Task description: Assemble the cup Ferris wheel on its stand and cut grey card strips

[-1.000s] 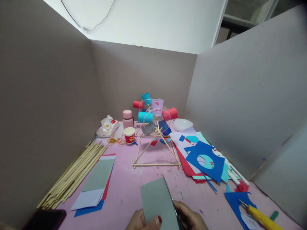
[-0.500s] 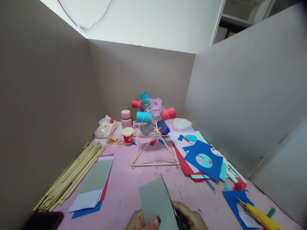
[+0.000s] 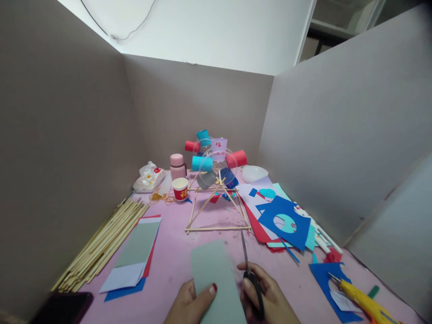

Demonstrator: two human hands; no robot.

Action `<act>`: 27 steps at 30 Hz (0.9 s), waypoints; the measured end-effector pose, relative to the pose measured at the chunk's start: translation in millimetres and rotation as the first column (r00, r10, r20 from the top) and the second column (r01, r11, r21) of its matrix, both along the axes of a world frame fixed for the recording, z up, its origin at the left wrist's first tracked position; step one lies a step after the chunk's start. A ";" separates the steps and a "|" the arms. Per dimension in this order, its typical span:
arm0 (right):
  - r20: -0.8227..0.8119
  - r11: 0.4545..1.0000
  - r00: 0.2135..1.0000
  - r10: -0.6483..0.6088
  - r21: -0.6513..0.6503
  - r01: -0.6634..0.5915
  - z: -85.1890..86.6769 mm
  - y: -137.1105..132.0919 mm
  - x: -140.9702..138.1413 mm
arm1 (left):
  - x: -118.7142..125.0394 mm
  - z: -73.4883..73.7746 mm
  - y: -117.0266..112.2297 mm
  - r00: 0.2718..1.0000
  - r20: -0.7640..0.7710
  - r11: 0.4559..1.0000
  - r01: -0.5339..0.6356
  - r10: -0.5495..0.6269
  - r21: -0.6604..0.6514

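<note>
A grey-green paper sheet (image 3: 218,274) is pinched in my left hand (image 3: 192,299), thumb on top and fingers beneath. My right hand (image 3: 266,292) grips black-handled scissors (image 3: 245,252), their blades pointing away from me and apart from the sheet's right edge. Beyond both hands stands a stick frame (image 3: 218,229) carrying a wheel of clear discs (image 3: 218,167) with paper cups around it in light blue, red, lilac, dark blue and grey.
Bamboo sticks (image 3: 101,243) and stacked paper strips (image 3: 137,252) lie left, near a dark phone (image 3: 64,308). A pink flask (image 3: 177,167) and red paper cup (image 3: 180,190) stand behind. Cut blue paper (image 3: 286,220) and a yellow glue gun (image 3: 362,301) lie right.
The scissors have come away from the paper's right edge and now stand to its right. My left hand and the sheet have shifted slightly left.
</note>
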State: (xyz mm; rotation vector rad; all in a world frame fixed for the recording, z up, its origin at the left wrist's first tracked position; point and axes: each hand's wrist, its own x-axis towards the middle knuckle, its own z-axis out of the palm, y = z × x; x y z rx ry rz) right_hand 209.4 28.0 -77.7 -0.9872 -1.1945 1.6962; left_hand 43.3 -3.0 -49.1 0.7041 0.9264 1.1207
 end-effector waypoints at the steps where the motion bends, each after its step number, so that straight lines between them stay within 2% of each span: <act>1: -0.021 1.000 1.000 0.017 -0.007 -0.017 0.6 0.7 -0.2 | -1.7 0.8 0.5 0.999 -0.023 1.000 -0.024 0.024 0.000; 4: -0.081 0.998 0.996 0.049 -0.044 -0.052 2.4 0.5 -1.6 | -5.5 6.5 0.1 0.993 -0.096 0.997 -0.075 0.075 -0.001; 11: -0.129 0.988 0.986 0.106 -0.101 -0.120 14.8 -10.5 -4.8 | -7.8 17.1 -2.0 0.955 -0.280 0.994 -0.081 0.097 0.068; 14: -0.135 0.988 0.988 0.072 -0.126 -0.089 18.2 -12.4 -5.3 | -8.4 14.3 -1.1 0.954 -0.292 0.995 -0.050 0.073 0.085; 18: -0.134 0.993 0.991 0.013 -0.112 -0.028 19.7 -11.7 -4.7 | -5.9 8.6 -2.3 0.959 -0.277 0.994 0.077 -0.053 0.078; 20: -0.140 0.995 0.990 -0.018 -0.097 0.004 20.4 -10.8 -4.0 | -4.2 7.2 -3.3 0.960 -0.272 0.991 0.099 -0.072 0.089; 27: -0.036 0.989 0.992 -0.119 -0.099 0.115 24.6 -7.6 0.7 | -9.6 12.4 -1.6 0.966 -0.251 0.996 -0.045 0.062 0.074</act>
